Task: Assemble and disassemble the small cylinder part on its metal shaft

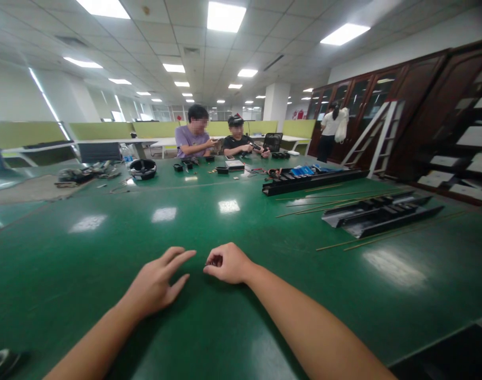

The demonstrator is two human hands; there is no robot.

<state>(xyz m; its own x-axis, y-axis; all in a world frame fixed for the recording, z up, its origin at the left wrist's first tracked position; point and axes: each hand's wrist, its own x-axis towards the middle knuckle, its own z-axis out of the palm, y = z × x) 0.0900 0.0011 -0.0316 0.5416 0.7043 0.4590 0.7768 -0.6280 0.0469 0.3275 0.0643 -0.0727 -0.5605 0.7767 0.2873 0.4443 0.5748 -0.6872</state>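
My left hand [157, 282] hovers over the green table [138, 237], its fingers and thumb spread with nothing between them. Just to the right, my right hand [228, 264] is curled, fingers bent round toward the thumb. Inside its curl sit small dark pieces [214, 261], mostly covered by the fingers and too small to name. The two hands are a short gap apart, left fingertips pointing toward the right hand.
Black metal channels [367, 224] and thin rods [304, 211] lie at the right. A black headset [143, 169] rests at the far left. Two people sit across the table among small black boxes [222, 170]; another stands by the cabinets near a stepladder [383, 132].
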